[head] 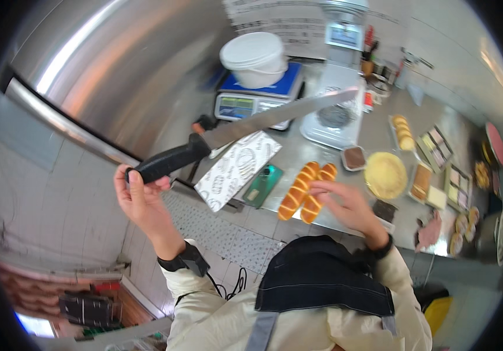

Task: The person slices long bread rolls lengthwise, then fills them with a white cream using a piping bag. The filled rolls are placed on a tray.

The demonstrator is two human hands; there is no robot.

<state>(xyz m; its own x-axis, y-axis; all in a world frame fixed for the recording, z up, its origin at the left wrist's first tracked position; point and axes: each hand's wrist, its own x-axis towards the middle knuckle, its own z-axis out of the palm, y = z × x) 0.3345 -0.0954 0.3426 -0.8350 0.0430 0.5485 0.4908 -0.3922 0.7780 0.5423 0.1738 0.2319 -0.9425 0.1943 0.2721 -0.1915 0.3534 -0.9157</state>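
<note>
My left hand [139, 193] grips the butt end of the black handle of a large knife [269, 123]. The long steel blade is raised over the left part of the counter, its tip pointing right and away from me. Two long golden bread loaves [296, 193] with pale stripes lie side by side at the counter's front edge. Over the right-hand loaf is my right hand [348, 204], fingers extended and thumb apart, holding nothing. Whether its fingertips touch the crust, I cannot tell. A printed white paper bag [238, 171] and a green smartphone [263, 186] lie left of the loaves.
Behind the blade stands a digital scale [236, 107] bearing a lidded white bucket [255, 59]. A stand mixer [339, 96] is at the back. To the right on the steel counter [376, 131] are a round yellow cake [385, 175], a brown-filled tub [353, 159] and several boxed pastries [436, 147].
</note>
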